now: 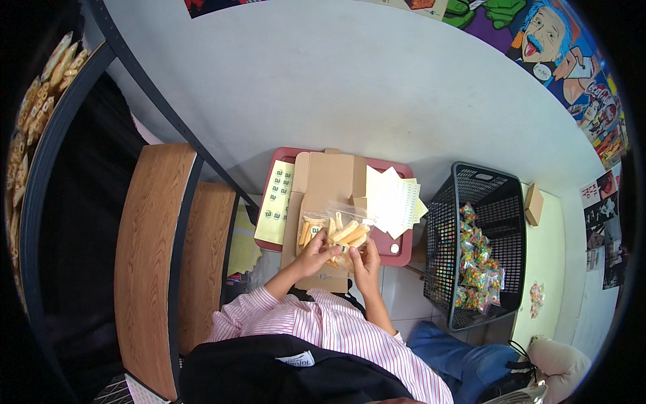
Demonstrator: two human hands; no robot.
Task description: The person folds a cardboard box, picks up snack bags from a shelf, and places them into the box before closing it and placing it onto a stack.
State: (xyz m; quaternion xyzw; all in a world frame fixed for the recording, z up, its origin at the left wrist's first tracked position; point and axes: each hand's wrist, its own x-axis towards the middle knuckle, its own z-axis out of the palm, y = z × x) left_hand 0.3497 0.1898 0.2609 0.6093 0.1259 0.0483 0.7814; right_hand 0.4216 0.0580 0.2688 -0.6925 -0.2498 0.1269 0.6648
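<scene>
Between them, my left hand (pixel 317 255) and my right hand (pixel 365 263) grip a clear plastic bag of stick-shaped snacks (pixel 348 233). A small sticker with a green mark shows on the bag near my thumbs. Beneath it is an open cardboard box (pixel 330 177) with its lid folded back. Inside the box, left of the held bag, lies another snack bag (pixel 306 233) bearing a round sticker, partly hidden by my left hand. The box rests on a red tabletop (pixel 398 258). On its left is a sticker sheet (pixel 275 202) with green round marks.
White and yellow label sheets (pixel 396 202) lie right of the box, near a small round white object (pixel 394 248). A black plastic basket (pixel 512 283) holds several bags of colourful sweets (pixel 474 275). Wooden shelves (pixel 151 262) stand left. Another person's legs (pixel 449 353) are at lower right.
</scene>
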